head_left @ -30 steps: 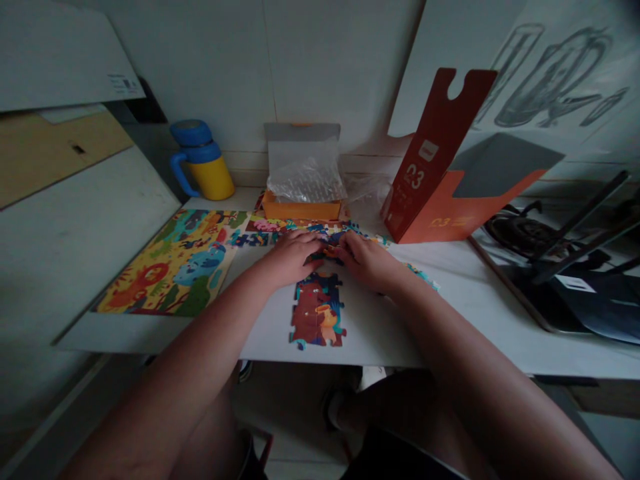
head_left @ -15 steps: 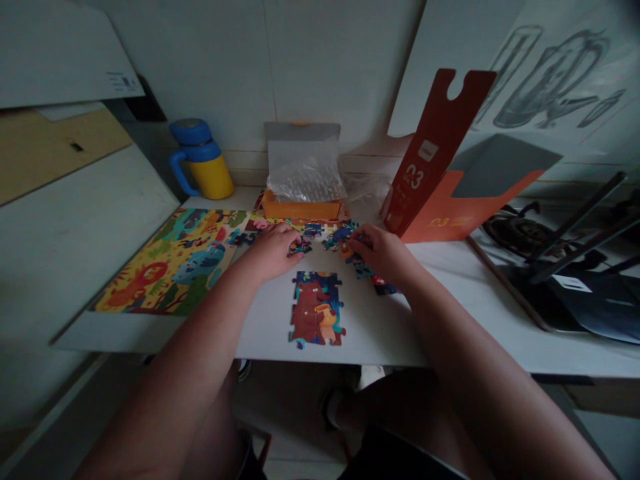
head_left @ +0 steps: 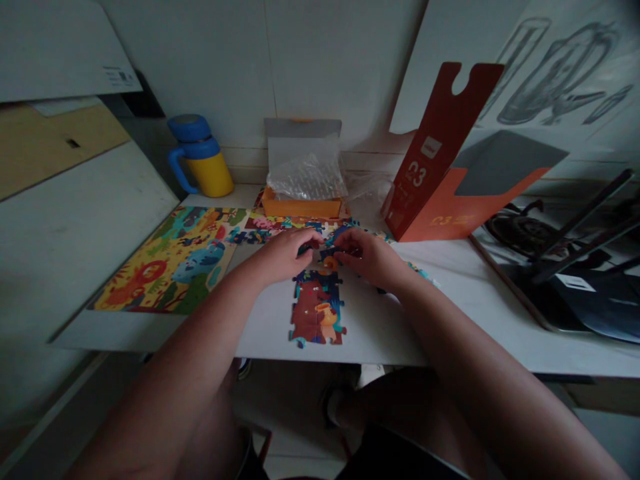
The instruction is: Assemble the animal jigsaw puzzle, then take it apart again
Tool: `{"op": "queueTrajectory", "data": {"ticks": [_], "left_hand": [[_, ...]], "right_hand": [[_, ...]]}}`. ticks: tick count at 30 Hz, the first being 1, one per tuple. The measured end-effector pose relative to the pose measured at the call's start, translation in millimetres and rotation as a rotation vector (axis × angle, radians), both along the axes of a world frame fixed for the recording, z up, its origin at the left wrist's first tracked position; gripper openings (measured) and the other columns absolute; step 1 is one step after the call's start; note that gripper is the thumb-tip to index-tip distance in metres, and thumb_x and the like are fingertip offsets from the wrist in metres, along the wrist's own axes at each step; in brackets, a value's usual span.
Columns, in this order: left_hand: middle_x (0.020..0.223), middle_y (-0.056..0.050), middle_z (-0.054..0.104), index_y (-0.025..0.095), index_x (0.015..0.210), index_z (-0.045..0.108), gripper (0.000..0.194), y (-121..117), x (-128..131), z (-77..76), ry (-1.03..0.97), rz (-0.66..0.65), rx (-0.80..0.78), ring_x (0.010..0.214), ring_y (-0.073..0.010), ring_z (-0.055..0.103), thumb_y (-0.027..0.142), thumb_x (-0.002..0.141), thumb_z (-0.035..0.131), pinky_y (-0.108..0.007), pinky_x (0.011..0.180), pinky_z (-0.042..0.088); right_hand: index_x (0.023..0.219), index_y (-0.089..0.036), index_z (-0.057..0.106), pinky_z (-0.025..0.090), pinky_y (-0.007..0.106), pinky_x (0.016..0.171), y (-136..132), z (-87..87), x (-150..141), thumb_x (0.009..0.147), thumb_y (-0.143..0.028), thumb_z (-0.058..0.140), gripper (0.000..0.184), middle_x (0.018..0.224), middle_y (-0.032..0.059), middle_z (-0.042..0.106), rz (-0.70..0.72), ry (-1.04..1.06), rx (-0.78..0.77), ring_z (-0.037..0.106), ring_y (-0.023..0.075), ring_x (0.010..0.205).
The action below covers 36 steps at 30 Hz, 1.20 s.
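Observation:
My left hand [head_left: 287,257] is curled over the table, with a dark puzzle piece partly visible between its thumb and fingers. Facing it, my right hand [head_left: 367,257] pinches a dark blue and orange puzzle piece [head_left: 329,261] at its right side. That piece is just above the joined puzzle section [head_left: 316,310], which shows a brown bear and a yellow-orange animal; I cannot tell whether they touch. Loose puzzle pieces [head_left: 244,236] lie in a band behind my hands, which hide some of them.
The picture sheet [head_left: 165,263] lies flat at left, below a blue and yellow jug [head_left: 210,167]. An open orange box [head_left: 301,208] holding clear plastic wrap [head_left: 305,180] stands at the back. At right are a tall red-orange carton [head_left: 435,193] and a black device with rods [head_left: 575,280].
My hands spread apart over the loose pieces, then came back together above the bear section. My right hand brought an orange-marked piece leftward from the pile.

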<state>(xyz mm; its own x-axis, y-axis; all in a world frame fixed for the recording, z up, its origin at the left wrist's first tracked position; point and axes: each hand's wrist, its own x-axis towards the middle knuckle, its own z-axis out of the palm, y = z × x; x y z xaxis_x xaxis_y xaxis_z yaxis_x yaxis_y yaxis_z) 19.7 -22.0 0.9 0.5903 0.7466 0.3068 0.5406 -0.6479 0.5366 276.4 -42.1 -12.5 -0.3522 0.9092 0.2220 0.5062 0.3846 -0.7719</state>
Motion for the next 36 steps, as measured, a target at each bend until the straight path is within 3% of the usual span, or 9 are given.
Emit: {"op": "queueTrajectory", "data": {"ticks": [6, 11, 15, 18, 24, 32, 36], "left_hand": [[0.100, -0.003, 0.078, 0.023, 0.108, 0.070, 0.012, -4, 9, 1.6, -0.136, -0.009, -0.185, 0.091, -0.0189, 0.073, 0.029, 0.099, 0.066, -0.035, 0.085, 0.056], [0.088, -0.002, 0.076, 0.021, 0.102, 0.067, 0.007, -2, 14, -5.1, -0.208, -0.040, -0.418, 0.081, -0.0167, 0.071, 0.021, 0.094, 0.068, -0.031, 0.074, 0.053], [0.081, 0.000, 0.072, 0.020, 0.096, 0.065, 0.007, 1, 16, -8.6, -0.265, -0.013, -0.504, 0.074, -0.0151, 0.067, 0.017, 0.091, 0.069, -0.028, 0.069, 0.050], [0.081, 0.000, 0.072, 0.020, 0.096, 0.067, 0.006, 1, 16, -8.9, -0.258, 0.019, -0.472, 0.074, -0.0149, 0.066, 0.017, 0.091, 0.069, -0.028, 0.069, 0.050], [0.097, -0.003, 0.078, 0.022, 0.102, 0.075, 0.010, 3, 16, -10.5, -0.220, 0.027, -0.238, 0.090, -0.0178, 0.071, 0.021, 0.096, 0.067, -0.033, 0.083, 0.054], [0.103, -0.003, 0.079, 0.022, 0.105, 0.074, 0.013, 7, 13, -16.6, -0.244, 0.073, -0.171, 0.092, -0.0181, 0.072, 0.017, 0.095, 0.067, -0.034, 0.085, 0.055], [0.101, -0.003, 0.079, 0.023, 0.104, 0.075, 0.013, 5, 9, -13.1, -0.118, 0.113, -0.135, 0.089, -0.0185, 0.072, 0.017, 0.095, 0.067, -0.033, 0.080, 0.053]], "right_hand": [[0.111, -0.025, 0.074, 0.050, 0.030, 0.072, -4, 3.6, -6, 0.097, -0.034, 0.066, 0.018, 0.093, 0.0015, 0.078, 0.054, 0.030, -0.016, 0.066, 0.0173, 0.078], [0.114, -0.024, 0.069, 0.051, 0.031, 0.072, -1, -3.5, -9, 0.095, -0.035, 0.071, 0.022, 0.097, 0.0029, 0.079, 0.024, 0.085, 0.006, 0.068, 0.0180, 0.078], [0.109, -0.024, 0.071, 0.050, 0.031, 0.072, 1, -3.5, -9, 0.097, -0.037, 0.071, 0.018, 0.097, 0.0029, 0.079, 0.005, 0.042, 0.030, 0.068, 0.0179, 0.077], [0.117, -0.024, 0.072, 0.049, 0.030, 0.072, -1, -0.1, -8, 0.098, -0.036, 0.069, 0.023, 0.097, 0.0028, 0.079, 0.003, 0.013, 0.029, 0.068, 0.0178, 0.079], [0.130, -0.024, 0.071, 0.045, 0.027, 0.064, -2, 0.3, -7, 0.097, -0.034, 0.069, 0.034, 0.086, -0.0002, 0.074, 0.062, -0.004, 0.000, 0.064, 0.0163, 0.072], [0.109, -0.023, 0.073, 0.046, 0.027, 0.065, -1, 0.2, -7, 0.092, -0.027, 0.071, 0.018, 0.084, -0.0001, 0.075, -0.004, -0.103, -0.010, 0.065, 0.0166, 0.072], [0.104, -0.022, 0.073, 0.047, 0.028, 0.067, -1, 2.4, -7, 0.090, -0.027, 0.073, 0.015, 0.086, 0.0011, 0.076, -0.045, -0.137, -0.010, 0.067, 0.0174, 0.075]]}}
